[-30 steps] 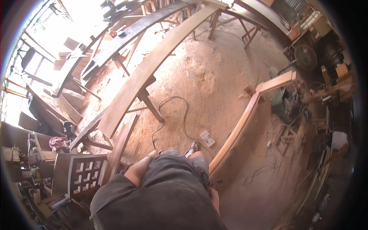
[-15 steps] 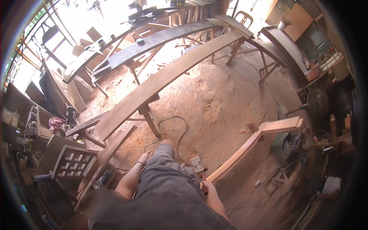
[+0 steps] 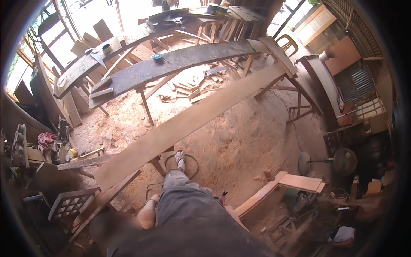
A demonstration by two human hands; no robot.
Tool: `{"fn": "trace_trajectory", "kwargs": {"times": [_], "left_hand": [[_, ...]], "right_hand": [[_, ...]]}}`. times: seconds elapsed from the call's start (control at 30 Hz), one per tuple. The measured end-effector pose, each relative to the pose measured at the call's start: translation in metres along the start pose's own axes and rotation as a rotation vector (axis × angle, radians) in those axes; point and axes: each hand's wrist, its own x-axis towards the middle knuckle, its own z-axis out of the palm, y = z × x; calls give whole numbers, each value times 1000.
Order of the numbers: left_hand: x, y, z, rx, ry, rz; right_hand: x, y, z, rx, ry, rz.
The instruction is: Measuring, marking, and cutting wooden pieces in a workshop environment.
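Our foot (image 3: 180, 162) has advanced toward the long plank (image 3: 190, 124)'s near edge; we seem mid-walk, next needing care around the cable (image 3: 197, 166). Left hand (image 3: 154, 198) looks slack; red tool (image 3: 223, 197) shows at our right hip, that right hand's grip hidden, so we cannot tell.

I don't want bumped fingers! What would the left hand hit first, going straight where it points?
The left hand probably meets the wooden leg under the long plank; the cord crosses that line but seems floor-level. Depth is unclear.
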Motion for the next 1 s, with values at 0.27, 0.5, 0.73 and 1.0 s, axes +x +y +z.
{"fn": "trace_trajectory", "kwargs": {"times": [0.27,0.5,0.73,1.0], "left_hand": [[-16,278,-138,-390,-85,191],[-18,244,-132,-838,329,203],[-46,198,-23,-1228,793,-343],[-33,295,134,-1028,1038,-132]], "right_hand": [[102,-122,-50,398,200,-482],[-29,-407,-107,-204,705,-928],[26,-648,-123,-448,491,-1245],[120,-863,-90,-697,393,-1570]]}}
